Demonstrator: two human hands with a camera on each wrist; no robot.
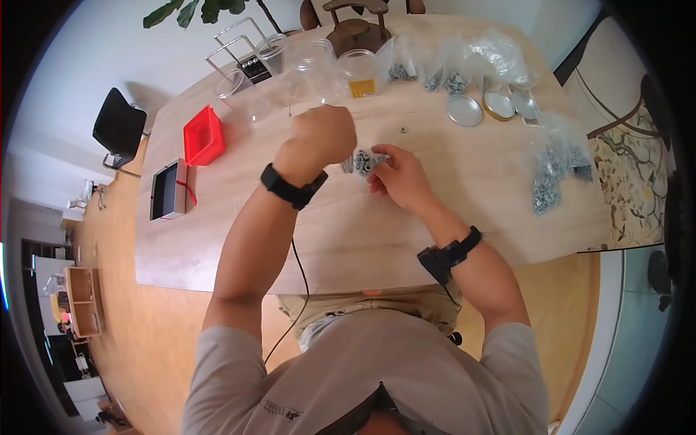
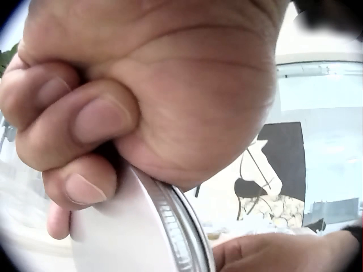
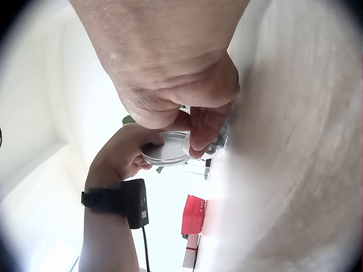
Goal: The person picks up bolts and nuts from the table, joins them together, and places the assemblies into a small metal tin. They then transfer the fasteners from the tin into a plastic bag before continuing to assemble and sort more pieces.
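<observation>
Near the middle of the table, a small clear container [image 1: 364, 164] of grey metal pieces lies on its side between the hands. The left hand [image 1: 319, 138] grips a round silver lid [image 2: 125, 229] with curled fingers; the lid's rim stands nearly upright in the left wrist view. From the right, the right hand [image 1: 402, 180] holds the container between thumb and fingers. In the right wrist view, the lid [image 3: 173, 148] is beside the right fingers, with the metal pieces [image 3: 215, 148] partly hidden behind them. Whether lid and container are joined cannot be told.
Clear jars [image 1: 315, 69] stand at the back, with bags of metal parts [image 1: 457, 76] and loose lids [image 1: 464, 110] further right. Another parts bag [image 1: 547, 192] lies right. A red tray [image 1: 204, 135] and an open box [image 1: 168, 190] are left. A small piece [image 1: 404, 130] lies behind the right hand.
</observation>
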